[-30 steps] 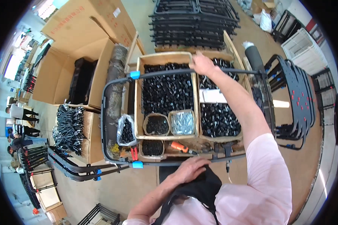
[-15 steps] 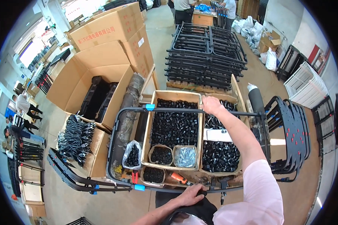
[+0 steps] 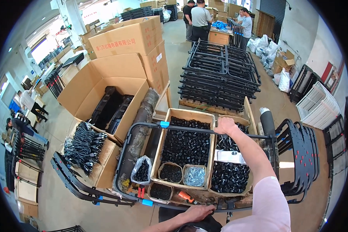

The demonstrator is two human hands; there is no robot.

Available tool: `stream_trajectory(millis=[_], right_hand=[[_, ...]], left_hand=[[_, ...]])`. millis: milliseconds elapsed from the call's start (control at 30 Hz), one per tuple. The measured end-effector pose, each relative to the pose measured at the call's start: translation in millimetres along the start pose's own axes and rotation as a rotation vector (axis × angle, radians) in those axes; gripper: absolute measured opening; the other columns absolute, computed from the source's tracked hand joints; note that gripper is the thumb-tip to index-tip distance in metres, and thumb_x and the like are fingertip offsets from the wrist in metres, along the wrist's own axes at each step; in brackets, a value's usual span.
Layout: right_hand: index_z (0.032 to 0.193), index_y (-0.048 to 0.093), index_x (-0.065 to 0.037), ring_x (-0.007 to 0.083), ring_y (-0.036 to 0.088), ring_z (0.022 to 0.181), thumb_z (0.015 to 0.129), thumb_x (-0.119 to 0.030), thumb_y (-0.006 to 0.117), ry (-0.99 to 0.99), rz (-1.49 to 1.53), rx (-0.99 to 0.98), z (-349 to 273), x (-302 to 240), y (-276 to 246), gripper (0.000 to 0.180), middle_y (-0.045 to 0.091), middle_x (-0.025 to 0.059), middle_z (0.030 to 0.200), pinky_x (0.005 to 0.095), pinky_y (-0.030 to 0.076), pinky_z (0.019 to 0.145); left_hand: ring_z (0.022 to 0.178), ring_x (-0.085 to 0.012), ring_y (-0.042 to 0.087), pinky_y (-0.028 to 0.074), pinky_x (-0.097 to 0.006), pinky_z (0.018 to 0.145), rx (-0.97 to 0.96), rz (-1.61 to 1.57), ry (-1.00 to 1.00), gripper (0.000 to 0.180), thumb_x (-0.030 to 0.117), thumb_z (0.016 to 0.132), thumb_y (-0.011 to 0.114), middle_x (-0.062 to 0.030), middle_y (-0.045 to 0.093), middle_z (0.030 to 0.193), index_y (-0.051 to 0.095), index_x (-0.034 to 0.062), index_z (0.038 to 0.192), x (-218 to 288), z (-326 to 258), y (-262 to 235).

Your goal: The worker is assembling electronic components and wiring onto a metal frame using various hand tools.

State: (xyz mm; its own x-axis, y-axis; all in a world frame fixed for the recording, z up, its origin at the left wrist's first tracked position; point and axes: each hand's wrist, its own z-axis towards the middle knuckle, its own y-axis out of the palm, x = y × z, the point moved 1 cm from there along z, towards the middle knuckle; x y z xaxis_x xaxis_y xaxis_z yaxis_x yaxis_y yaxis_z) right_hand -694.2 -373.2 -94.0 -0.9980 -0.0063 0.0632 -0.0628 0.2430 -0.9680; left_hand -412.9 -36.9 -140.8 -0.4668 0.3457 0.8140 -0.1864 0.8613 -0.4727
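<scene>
A black tubular metal frame [image 3: 119, 167] with blue pieces on its bars lies over the wooden parts bins. My right hand [image 3: 226, 126], arm stretched forward, is closed round its far bar. Near my body, my left hand [image 3: 199, 213] is closed on the near bar, its fingertips partly hidden. Below the frame, one bin holds many small black plastic parts [image 3: 183, 145] and a tub of silver screws [image 3: 195, 176]. In the right-hand bin are black round-headed knobs [image 3: 230, 177], with a white phone-like thing [image 3: 229, 156] lying above them.
An orange-handled tool [image 3: 186, 196] and red-handled pliers [image 3: 141, 191] lie at the near edge. To the left are bundled black cables [image 3: 85, 147] and an open carton [image 3: 77, 92]. More black frames [image 3: 297, 154] stand at right; a stack [image 3: 220, 73] rises ahead. Several people stand farther off.
The whole view has tilted up, so the bench sits lower and more of the people at the back shows. Both hands remain on the frame.
</scene>
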Motion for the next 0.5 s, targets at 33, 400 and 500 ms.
stream_trajectory(millis=[33, 400, 500], right_hand=[[0.105, 0.078, 0.001, 0.0371, 0.072, 0.110, 0.093, -0.053, 0.057, -0.035, 0.002, 0.018, 1, 4, 4, 0.059, 0.075, 0.0231, 0.112, 0.0469, 0.056, 0.096], [0.098, 0.080, -0.004, 0.0318, 0.075, 0.102, 0.104, -0.056, 0.046, -0.089, -0.182, 0.055, 4, -4, 7, 0.063, 0.078, 0.0172, 0.102, 0.0442, 0.059, 0.089], [0.098, 0.080, -0.005, 0.0309, 0.075, 0.102, 0.104, -0.056, 0.047, 0.008, -0.154, 0.108, 6, -20, -5, 0.061, 0.078, 0.0161, 0.105, 0.0439, 0.059, 0.088]], left_hand=[[0.098, -0.0417, 0.070, 0.056, -0.052, 0.082, 0.002, 0.001, 0.002, 0.029, 0.025, 0.106, 0.055, -0.0201, 0.072, 0.108, 0.062, 0.0128, 0.131, -7, 3, 6], [0.117, -0.0408, 0.060, 0.050, -0.050, 0.099, -0.088, -0.058, 0.040, 0.028, 0.029, 0.101, 0.060, -0.0188, 0.060, 0.116, 0.065, 0.0158, 0.126, 4, 14, -1], [0.119, -0.0409, 0.058, 0.048, -0.049, 0.101, 0.124, -0.247, 0.084, 0.030, 0.021, 0.098, 0.063, -0.0196, 0.056, 0.121, 0.063, 0.0184, 0.127, -28, 21, 28]])
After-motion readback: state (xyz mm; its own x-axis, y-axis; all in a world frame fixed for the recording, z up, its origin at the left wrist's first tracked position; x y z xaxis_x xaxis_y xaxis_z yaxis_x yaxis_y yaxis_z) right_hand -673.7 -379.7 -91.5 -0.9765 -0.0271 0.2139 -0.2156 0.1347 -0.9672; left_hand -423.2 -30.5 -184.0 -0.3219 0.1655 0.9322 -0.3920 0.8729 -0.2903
